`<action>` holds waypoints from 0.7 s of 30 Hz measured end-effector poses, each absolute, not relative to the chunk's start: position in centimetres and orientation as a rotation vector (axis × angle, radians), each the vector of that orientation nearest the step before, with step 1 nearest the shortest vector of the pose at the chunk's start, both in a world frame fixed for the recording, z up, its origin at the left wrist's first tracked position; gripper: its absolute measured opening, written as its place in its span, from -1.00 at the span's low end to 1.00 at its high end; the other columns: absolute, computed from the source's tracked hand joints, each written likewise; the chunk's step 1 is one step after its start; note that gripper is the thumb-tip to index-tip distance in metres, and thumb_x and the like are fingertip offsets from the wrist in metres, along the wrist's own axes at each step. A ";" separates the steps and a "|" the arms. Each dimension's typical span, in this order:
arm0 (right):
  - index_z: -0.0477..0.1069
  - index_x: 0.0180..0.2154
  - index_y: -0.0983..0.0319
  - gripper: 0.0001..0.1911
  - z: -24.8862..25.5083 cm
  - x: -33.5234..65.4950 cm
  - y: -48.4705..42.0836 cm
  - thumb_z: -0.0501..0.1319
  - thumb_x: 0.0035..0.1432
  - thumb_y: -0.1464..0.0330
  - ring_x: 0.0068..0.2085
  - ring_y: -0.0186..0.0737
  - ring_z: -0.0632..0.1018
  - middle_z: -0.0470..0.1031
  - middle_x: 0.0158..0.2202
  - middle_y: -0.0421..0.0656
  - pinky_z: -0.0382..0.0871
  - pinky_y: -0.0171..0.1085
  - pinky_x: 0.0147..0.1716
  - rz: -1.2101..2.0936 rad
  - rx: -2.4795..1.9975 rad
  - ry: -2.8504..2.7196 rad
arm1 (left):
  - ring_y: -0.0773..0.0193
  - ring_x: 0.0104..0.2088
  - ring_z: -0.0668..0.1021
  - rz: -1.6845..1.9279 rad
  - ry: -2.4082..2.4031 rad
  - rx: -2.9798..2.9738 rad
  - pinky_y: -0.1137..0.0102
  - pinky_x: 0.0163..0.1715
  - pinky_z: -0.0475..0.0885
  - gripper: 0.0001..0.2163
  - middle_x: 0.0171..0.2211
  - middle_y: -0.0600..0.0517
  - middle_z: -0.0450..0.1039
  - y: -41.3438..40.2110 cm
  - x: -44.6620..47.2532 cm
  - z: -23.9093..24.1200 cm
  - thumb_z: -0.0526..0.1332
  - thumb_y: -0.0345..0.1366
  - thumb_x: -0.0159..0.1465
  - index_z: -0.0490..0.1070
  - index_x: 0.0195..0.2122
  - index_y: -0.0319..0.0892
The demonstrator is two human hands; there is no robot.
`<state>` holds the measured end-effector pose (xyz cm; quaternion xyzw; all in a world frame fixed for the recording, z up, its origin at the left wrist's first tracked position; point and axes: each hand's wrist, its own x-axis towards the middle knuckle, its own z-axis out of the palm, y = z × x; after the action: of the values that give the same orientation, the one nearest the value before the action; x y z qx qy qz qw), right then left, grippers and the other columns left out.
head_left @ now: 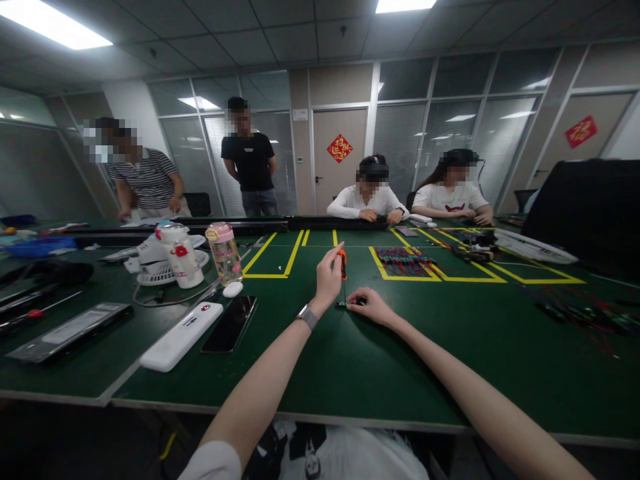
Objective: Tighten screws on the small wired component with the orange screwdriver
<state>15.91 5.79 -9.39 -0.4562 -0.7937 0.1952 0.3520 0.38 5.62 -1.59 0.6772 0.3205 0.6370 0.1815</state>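
My left hand (330, 273), with a watch on its wrist, is closed around the orange handle of a screwdriver (343, 265). The screwdriver stands upright, its thin shaft pointing down at a small green circuit board (341, 305) on the table. Whether the tip touches a screw is too small to tell. My right hand (369, 307) pinches the board's right side between thumb and fingers, low over the green tabletop.
Left of my arms lie a black phone (230, 324), a white power bank (182, 337) and a pink-lidded bottle (225, 253). Bundles of wired boards (406, 261) lie within yellow tape ahead, with more wires (590, 313) at right. Several people are across the table.
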 end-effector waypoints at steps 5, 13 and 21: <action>0.56 -0.35 0.25 -0.84 -9.3 15.9 5.7 0.28 -0.03 0.35 -0.32 -0.22 0.47 0.49 -0.41 -0.15 0.33 -0.26 -0.25 0.524 -1.164 -2.064 | 0.26 -0.19 0.54 1.838 0.884 1.848 0.35 -0.15 0.43 -0.73 -0.11 -0.08 0.49 5.8 0.6 -1.8 0.10 -0.30 0.30 0.41 0.00 -0.15; 0.56 -0.36 0.25 -0.84 -9.4 15.9 5.8 0.29 -0.04 0.34 -0.33 -0.21 0.47 0.49 -0.43 -0.16 0.33 -0.27 -0.27 0.505 -1.177 -2.062 | 0.30 -0.19 0.46 1.903 1.061 1.963 0.40 -0.14 0.38 -0.75 -0.19 -0.03 0.35 5.3 0.3 -1.3 0.12 -0.26 0.29 0.46 -0.05 -0.10; 0.56 -0.36 0.25 -0.84 -9.2 15.9 5.6 0.28 -0.04 0.35 -0.33 -0.21 0.47 0.49 -0.43 -0.16 0.32 -0.26 -0.26 0.519 -1.162 -2.054 | 0.27 -0.13 0.53 1.750 0.890 1.887 0.35 -0.10 0.41 -0.65 -0.01 -0.07 0.43 6.1 0.5 -1.9 -0.02 -0.35 0.34 0.29 0.13 -0.09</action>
<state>15.85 5.58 -9.22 -0.4497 -0.7947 0.2008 0.3549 0.52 6.10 -1.94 0.6777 0.3197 0.6287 0.2078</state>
